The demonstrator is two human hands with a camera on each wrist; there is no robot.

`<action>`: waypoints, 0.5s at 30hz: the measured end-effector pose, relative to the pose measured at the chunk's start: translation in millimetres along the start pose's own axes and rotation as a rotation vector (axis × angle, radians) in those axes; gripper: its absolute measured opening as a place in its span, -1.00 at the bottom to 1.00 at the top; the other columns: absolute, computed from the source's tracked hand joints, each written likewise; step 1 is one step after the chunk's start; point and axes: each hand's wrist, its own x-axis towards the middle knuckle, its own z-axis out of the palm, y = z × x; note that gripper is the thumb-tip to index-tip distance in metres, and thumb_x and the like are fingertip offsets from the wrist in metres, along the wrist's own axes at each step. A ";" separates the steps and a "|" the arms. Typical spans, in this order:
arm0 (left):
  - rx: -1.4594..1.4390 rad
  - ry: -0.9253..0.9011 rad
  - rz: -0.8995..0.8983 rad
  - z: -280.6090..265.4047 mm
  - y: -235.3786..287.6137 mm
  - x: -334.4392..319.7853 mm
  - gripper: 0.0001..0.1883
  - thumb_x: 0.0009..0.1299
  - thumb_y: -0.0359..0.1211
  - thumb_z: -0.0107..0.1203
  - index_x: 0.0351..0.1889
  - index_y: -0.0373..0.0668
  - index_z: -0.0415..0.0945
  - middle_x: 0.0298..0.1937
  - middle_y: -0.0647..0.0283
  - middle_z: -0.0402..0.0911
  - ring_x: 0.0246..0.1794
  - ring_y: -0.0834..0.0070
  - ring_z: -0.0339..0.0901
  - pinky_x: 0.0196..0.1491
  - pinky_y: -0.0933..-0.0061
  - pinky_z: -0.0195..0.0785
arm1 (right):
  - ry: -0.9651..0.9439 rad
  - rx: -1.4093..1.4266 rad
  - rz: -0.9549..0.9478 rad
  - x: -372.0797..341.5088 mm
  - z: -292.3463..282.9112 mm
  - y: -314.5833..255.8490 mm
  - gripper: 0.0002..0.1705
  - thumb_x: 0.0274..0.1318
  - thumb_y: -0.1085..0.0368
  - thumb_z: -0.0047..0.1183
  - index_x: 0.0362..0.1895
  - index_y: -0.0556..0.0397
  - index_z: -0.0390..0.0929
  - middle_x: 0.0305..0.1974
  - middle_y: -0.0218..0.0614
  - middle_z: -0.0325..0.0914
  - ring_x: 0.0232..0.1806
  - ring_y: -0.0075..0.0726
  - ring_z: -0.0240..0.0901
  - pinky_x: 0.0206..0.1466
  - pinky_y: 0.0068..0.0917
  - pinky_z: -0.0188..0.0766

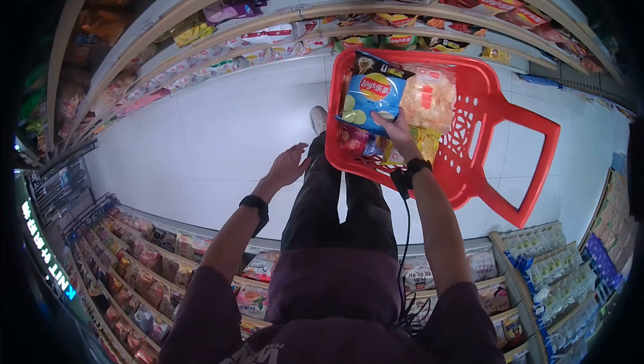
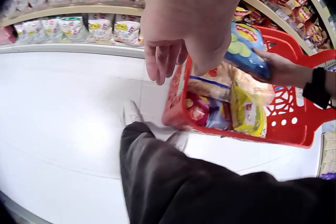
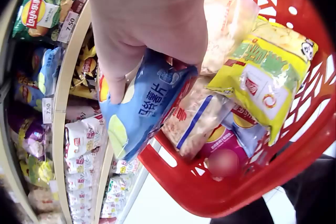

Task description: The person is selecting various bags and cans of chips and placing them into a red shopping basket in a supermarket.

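The right hand grips a blue Lay's bag by its edge, over the left part of a red basket. In the right wrist view the thumb and fingers of that hand pinch the blue bag above the basket's packets. Inside the basket lie a yellow-green packet, clear bags of pale snacks and a magenta packet. The left hand hangs beside the basket with relaxed fingers, holding nothing; the left wrist view shows it in front of the basket's edge.
Shelves of snack bags curve along the far side of the aisle. More packets stand on shelves behind the person. A shoe rests on the pale floor left of the basket. A cable hangs from the right wrist.
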 end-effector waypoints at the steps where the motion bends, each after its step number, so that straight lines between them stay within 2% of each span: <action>1: -0.016 0.007 0.049 -4.4 13.0 23.5 -0.60 0.39 -0.23 0.01 0.14 -0.16 0.29 -0.06 -0.04 0.57 -0.03 0.01 0.53 0.04 0.08 0.39 | 0.083 -0.250 0.050 18.5 -2.1 14.5 -0.19 -0.09 0.12 0.39 0.12 0.25 0.20 0.01 0.01 0.49 0.00 -0.17 0.50 0.02 -0.30 0.46; 2: -0.060 0.021 0.089 -3.4 20.0 47.2 -0.62 0.38 -0.24 0.00 0.10 -0.17 0.30 -0.10 -0.06 0.57 -0.05 -0.02 0.52 0.02 0.06 0.39 | 0.166 -0.502 0.110 32.2 -11.5 36.1 -0.20 -0.05 0.10 0.35 0.13 0.26 0.20 0.00 0.04 0.49 0.01 -0.08 0.49 0.03 -0.25 0.45; 3: -0.016 -0.012 0.086 -3.9 27.5 71.9 -0.62 0.40 -0.22 0.01 0.10 -0.18 0.33 -0.09 0.00 0.60 -0.13 0.11 0.59 -0.06 0.15 0.46 | 0.245 -0.755 0.178 35.2 -16.5 58.9 -0.21 -0.01 0.09 0.31 0.14 0.27 0.19 0.00 0.07 0.48 0.02 0.01 0.48 0.05 -0.20 0.43; 4: 0.023 0.021 0.146 3.7 27.1 96.9 -0.64 0.40 -0.22 0.00 0.07 -0.20 0.34 -0.17 -0.03 0.62 -0.17 0.03 0.59 -0.10 0.10 0.45 | 0.335 -1.131 -0.015 26.5 -15.1 51.8 -0.23 0.03 0.08 0.23 0.16 0.30 0.16 -0.03 0.12 0.42 0.04 0.19 0.39 0.07 -0.08 0.36; 5: 0.007 0.002 0.133 2.3 37.6 120.6 -0.67 0.38 -0.23 0.00 0.01 -0.23 0.36 -0.26 -0.05 0.62 -0.21 -0.02 0.58 -0.13 0.07 0.45 | 0.384 -1.158 -0.184 30.1 -20.3 53.7 -0.30 0.03 0.17 0.21 0.14 0.27 0.18 -0.04 0.07 0.38 0.01 0.16 0.36 0.03 -0.09 0.36; 6: -0.051 -0.003 0.104 11.5 39.3 138.3 -0.70 0.35 -0.24 0.01 -0.09 -0.27 0.39 -0.28 -0.13 0.59 -0.21 -0.08 0.56 -0.12 -0.01 0.43 | 0.336 -1.139 -0.198 20.8 -17.2 48.2 -0.34 0.02 0.20 0.21 0.13 0.24 0.20 -0.05 0.06 0.38 0.00 0.17 0.36 0.03 -0.09 0.36; 7: -0.105 -0.038 0.063 22.3 37.9 147.2 -0.73 0.35 -0.24 0.02 -0.16 -0.27 0.43 -0.30 -0.12 0.60 -0.21 -0.06 0.57 -0.13 0.00 0.44 | 0.285 -1.120 -0.217 12.8 -14.8 48.3 -0.37 0.01 0.24 0.20 0.12 0.21 0.22 -0.06 0.05 0.39 -0.02 0.18 0.37 0.03 -0.08 0.36; 9: -0.094 -0.067 0.048 30.0 47.6 169.7 -0.72 0.36 -0.23 0.04 -0.19 -0.29 0.43 -0.33 -0.03 0.63 -0.26 0.01 0.59 -0.16 0.11 0.45 | 0.138 -1.126 -0.326 7.0 -22.8 42.6 -0.38 0.03 0.25 0.18 0.13 0.22 0.23 0.05 0.07 0.34 0.11 0.19 0.29 0.15 -0.10 0.30; 10: -0.091 -0.110 0.058 33.7 52.9 168.1 -0.72 0.36 -0.24 0.04 -0.17 -0.28 0.42 -0.30 -0.03 0.62 -0.23 0.02 0.59 -0.14 0.11 0.45 | 0.061 -1.122 -0.375 -2.8 -24.3 41.5 -0.38 0.04 0.25 0.17 0.14 0.22 0.23 0.11 0.08 0.31 0.17 0.19 0.25 0.21 -0.10 0.26; 12: -0.074 -0.177 0.089 38.0 61.4 168.9 -0.72 0.36 -0.25 0.04 -0.14 -0.28 0.42 -0.24 -0.02 0.61 -0.17 0.03 0.57 -0.09 0.13 0.44 | 0.034 -1.196 -0.389 -13.1 -25.9 34.2 -0.32 0.02 0.28 0.19 0.21 0.18 0.20 0.20 0.07 0.23 0.24 0.18 0.18 0.27 -0.11 0.23; 13: -0.039 -0.140 0.163 39.8 60.6 165.5 -0.71 0.36 -0.25 0.05 -0.10 -0.27 0.41 -0.17 -0.03 0.59 -0.11 0.04 0.55 -0.05 0.13 0.43 | 0.021 -1.228 -0.397 -13.5 -23.7 30.6 -0.28 0.00 0.29 0.20 0.24 0.17 0.18 0.25 0.06 0.19 0.28 0.18 0.15 0.30 -0.11 0.22; 14: -0.002 -0.108 0.238 44.0 59.8 160.3 -0.70 0.35 -0.26 0.06 -0.07 -0.25 0.40 -0.09 -0.03 0.56 -0.06 0.06 0.53 -0.01 0.13 0.41 | -0.010 -1.218 -0.383 -6.9 -28.0 33.0 -0.15 -0.03 0.27 0.24 0.34 0.12 0.10 0.38 0.07 0.01 0.36 0.21 0.04 0.35 -0.11 0.16; 15: 0.033 -0.077 0.315 47.6 58.5 160.1 -0.69 0.35 -0.27 0.06 -0.03 -0.24 0.40 -0.02 -0.04 0.54 -0.01 0.07 0.51 0.02 0.13 0.40 | 0.023 -1.202 -0.443 3.2 -28.7 31.7 -0.11 -0.04 0.26 0.25 0.35 0.11 0.08 0.38 0.08 0.00 0.36 0.22 0.04 0.36 -0.11 0.15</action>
